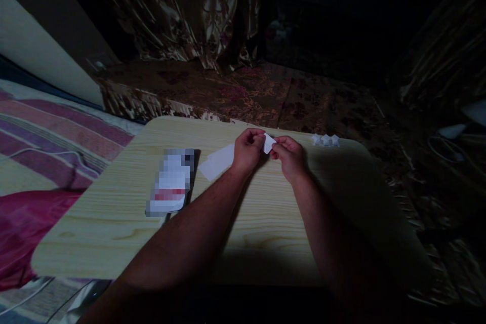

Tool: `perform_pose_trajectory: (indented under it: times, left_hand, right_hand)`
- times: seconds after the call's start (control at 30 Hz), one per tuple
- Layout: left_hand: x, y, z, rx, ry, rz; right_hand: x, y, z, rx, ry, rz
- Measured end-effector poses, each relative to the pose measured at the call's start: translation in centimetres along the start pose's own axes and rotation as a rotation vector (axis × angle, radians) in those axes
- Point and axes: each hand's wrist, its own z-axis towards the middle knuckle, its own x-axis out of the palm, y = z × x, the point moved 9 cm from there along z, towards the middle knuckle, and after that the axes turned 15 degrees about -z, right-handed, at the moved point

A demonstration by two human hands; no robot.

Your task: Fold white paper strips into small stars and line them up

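Between my two hands, above the far middle of the table, is a small folded piece of white paper [269, 143]. My left hand [247, 150] pinches its left side, fingers curled and closed. On the other side my right hand [289, 155] grips the paper's lower right edge between thumb and fingers. Flat white paper sheets [217, 161] lie on the table just left of my left hand, partly covered by it. To the right of my right hand, three small white folded paper stars [325, 140] sit in a row near the far edge.
The light wood-grain table [266, 228] has rounded corners. A blurred-out, phone-like object [172, 179] rests on its left part. A striped bed cover [56, 147] and a pink cloth [34, 228] lie to the left. Patterned curtains [190, 10] hang behind. A white cable [446, 149] is at right.
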Motion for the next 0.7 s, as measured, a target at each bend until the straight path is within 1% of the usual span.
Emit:
perform_pose_trajectory:
  times: [0.23,0.37,0.57,0.7]
  left_hand:
    - [-0.1,0.2,0.1,-0.04,-0.007,-0.041]
    - [-0.2,0.4,0.2,-0.051,-0.017,-0.061]
    - [-0.3,0.5,0.2,-0.066,-0.023,-0.082]
    - [0.0,0.6,0.1,-0.08,-0.007,-0.1]
  right_hand:
    - [0.3,1.4,-0.4,-0.073,0.048,0.041]
    - [0.7,1.6,-0.6,-0.098,0.086,0.03]
    - [0.6,1.5,-0.6,-0.103,0.083,-0.013]
    - [0.5,1.6,-0.5,-0.116,0.073,-0.031]
